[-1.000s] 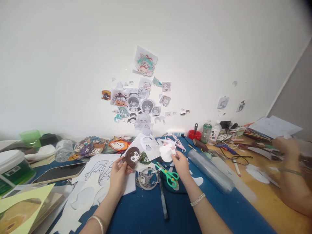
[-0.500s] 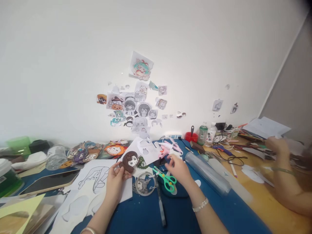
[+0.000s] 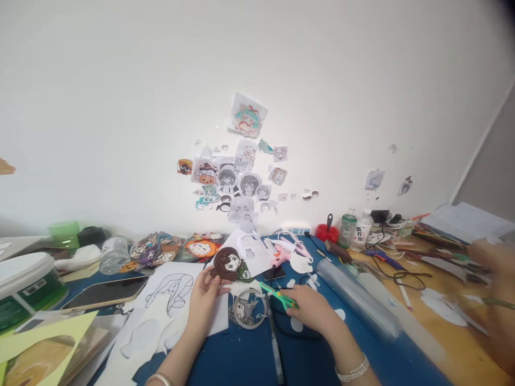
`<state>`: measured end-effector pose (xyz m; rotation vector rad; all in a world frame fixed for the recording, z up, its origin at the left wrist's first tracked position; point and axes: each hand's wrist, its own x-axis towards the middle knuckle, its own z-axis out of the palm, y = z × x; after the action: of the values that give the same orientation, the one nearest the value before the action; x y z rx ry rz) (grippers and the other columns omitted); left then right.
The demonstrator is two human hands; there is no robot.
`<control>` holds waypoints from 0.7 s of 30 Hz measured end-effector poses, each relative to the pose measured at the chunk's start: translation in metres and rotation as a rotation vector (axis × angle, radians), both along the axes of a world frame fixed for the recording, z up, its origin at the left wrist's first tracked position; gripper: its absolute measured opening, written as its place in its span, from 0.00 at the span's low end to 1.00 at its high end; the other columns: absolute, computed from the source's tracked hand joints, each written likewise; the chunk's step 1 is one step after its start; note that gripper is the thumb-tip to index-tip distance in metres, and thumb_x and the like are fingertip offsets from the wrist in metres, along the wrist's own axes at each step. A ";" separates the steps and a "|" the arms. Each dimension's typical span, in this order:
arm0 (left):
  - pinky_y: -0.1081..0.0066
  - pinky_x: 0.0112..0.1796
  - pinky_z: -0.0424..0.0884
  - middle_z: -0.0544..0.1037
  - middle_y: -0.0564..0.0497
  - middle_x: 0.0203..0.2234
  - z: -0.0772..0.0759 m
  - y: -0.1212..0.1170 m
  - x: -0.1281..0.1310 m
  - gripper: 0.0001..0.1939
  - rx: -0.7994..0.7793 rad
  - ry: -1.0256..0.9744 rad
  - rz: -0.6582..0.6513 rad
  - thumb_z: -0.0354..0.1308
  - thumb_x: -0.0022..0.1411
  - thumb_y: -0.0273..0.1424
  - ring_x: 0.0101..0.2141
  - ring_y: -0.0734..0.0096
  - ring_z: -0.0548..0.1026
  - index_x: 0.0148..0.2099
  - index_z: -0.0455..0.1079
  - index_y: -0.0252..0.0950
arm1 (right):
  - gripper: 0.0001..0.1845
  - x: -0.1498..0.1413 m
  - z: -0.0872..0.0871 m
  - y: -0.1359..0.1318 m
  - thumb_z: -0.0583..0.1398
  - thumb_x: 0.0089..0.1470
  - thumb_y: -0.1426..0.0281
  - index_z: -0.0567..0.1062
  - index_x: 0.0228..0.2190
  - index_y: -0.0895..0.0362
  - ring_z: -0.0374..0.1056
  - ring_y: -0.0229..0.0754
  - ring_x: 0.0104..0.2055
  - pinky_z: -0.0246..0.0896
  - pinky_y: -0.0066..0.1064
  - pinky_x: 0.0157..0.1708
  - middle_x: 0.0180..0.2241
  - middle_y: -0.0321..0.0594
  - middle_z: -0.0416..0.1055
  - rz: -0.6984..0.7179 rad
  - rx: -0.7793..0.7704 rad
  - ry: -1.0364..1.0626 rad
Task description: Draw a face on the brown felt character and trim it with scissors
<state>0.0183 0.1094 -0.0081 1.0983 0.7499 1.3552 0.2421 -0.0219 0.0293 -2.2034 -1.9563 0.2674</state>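
My left hand (image 3: 207, 297) is closed on a brown-haired cartoon cutout (image 3: 232, 261), thumb on top and fingers around its lower left edge. My right hand (image 3: 311, 306) is wrapped over the handles of green scissors (image 3: 279, 295), hiding most of them; the blades point up and left. Between the hands lies a clear roll of tape (image 3: 250, 310), with a grey cartoon picture showing inside its ring. A pen (image 3: 276, 343) rests beside it. White paper with line drawings (image 3: 171, 292) lies under and left of my left hand.
A pink glue gun (image 3: 281, 253) lies behind the scissors. To the right stretches a clear plastic roll (image 3: 358, 300). Bottles (image 3: 347, 228) and a red bowl (image 3: 326, 234) stand by the wall. Another person's blurred arm (image 3: 497, 300) is at far right. A phone (image 3: 105, 293) and white tub (image 3: 26, 287) are left.
My right hand has come down from above the scissors and taken hold of their handles. The cutout stays in my left hand. The view has turned slightly left.
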 end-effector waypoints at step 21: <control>0.69 0.20 0.69 0.69 0.58 0.17 0.089 -0.057 -0.027 0.30 0.131 0.063 0.005 0.62 0.45 0.44 0.17 0.70 0.69 0.49 0.63 0.35 | 0.16 -0.008 0.004 0.013 0.54 0.49 0.66 0.60 0.41 0.56 0.55 0.35 0.24 0.52 0.26 0.26 0.25 0.30 0.56 0.102 0.337 0.738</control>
<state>-0.0090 0.0528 0.0805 1.2475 0.7175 1.3951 0.2338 -0.0085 0.0334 -1.4931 -1.5494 0.6098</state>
